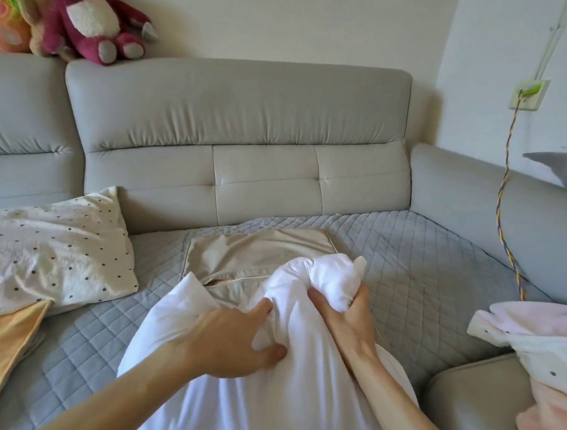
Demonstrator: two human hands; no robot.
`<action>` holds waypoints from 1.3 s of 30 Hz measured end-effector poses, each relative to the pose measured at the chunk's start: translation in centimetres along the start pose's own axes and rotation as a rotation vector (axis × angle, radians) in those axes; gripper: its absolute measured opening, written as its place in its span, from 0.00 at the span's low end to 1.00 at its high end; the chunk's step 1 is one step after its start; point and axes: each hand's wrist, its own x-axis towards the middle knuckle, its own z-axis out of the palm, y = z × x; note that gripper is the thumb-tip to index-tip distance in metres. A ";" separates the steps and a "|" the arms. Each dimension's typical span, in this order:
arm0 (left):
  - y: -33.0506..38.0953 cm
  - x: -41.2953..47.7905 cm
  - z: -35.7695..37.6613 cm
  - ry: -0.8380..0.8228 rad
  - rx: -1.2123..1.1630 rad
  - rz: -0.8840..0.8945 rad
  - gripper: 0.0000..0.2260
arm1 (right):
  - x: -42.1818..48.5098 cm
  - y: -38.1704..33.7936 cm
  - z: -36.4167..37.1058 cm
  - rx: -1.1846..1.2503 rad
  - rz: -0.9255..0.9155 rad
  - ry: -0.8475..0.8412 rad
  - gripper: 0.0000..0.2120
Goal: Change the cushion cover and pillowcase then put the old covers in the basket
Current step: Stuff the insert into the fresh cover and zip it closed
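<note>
A bare white cushion insert [276, 392] lies on the sofa seat in front of me, its far end bunched up. My right hand [346, 313] grips that bunched corner tightly. My left hand [233, 340] grips a fold of the insert beside it, thumb pressed into the fabric. Just beyond the insert lies a flat beige cushion cover [257, 256] with its zipper opening facing me, touching the insert's far end. A polka-dot pillow [50, 245] rests at the left. An orange cover [2, 348] lies at the lower left.
The grey sofa [241, 120] has a quilted grey seat pad [421, 255]. Pink and dotted fabric [537, 353] is heaped at the right over a beige stool [472, 409]. A twisted cable [502, 206] hangs from a wall socket [528, 96]. Plush toys [89, 17] sit on the backrest.
</note>
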 end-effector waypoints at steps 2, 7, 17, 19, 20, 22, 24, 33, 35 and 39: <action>1.0 0.6 -2.1 -0.276 -0.012 -0.002 0.39 | -0.5 -0.2 -1.3 -0.061 -0.046 0.074 0.29; 1.1 6.3 -6.8 -0.532 -0.309 -0.077 0.26 | -1.4 -1.9 -6.1 -0.426 -0.045 -0.081 0.18; 0.3 19.3 1.6 -0.002 0.056 -0.080 0.16 | -1.2 0.9 -3.6 -0.433 0.024 -0.173 0.21; 0.8 20.6 2.7 0.045 0.083 -0.043 0.15 | 0.0 1.8 -3.3 -0.389 0.044 -0.162 0.13; 0.9 21.2 3.0 0.082 0.110 -0.020 0.16 | 0.5 2.2 -3.2 -0.362 0.053 -0.152 0.12; 0.6 22.8 3.8 0.133 0.169 0.008 0.15 | 1.3 3.5 -2.9 -0.311 0.091 -0.136 0.12; 0.0 24.3 4.3 0.144 0.209 0.027 0.15 | 1.9 4.9 -2.7 -0.270 0.125 -0.133 0.16; -1.6 26.8 4.4 0.288 0.178 0.042 0.14 | 2.6 6.5 -2.4 -0.227 0.149 -0.136 0.21; -1.7 26.9 4.1 0.304 0.073 0.010 0.13 | 2.3 6.0 -2.3 -0.223 0.132 -0.125 0.18; -1.8 26.4 3.5 0.275 0.048 0.046 0.13 | 1.4 1.6 -3.7 -0.127 0.014 -0.131 0.17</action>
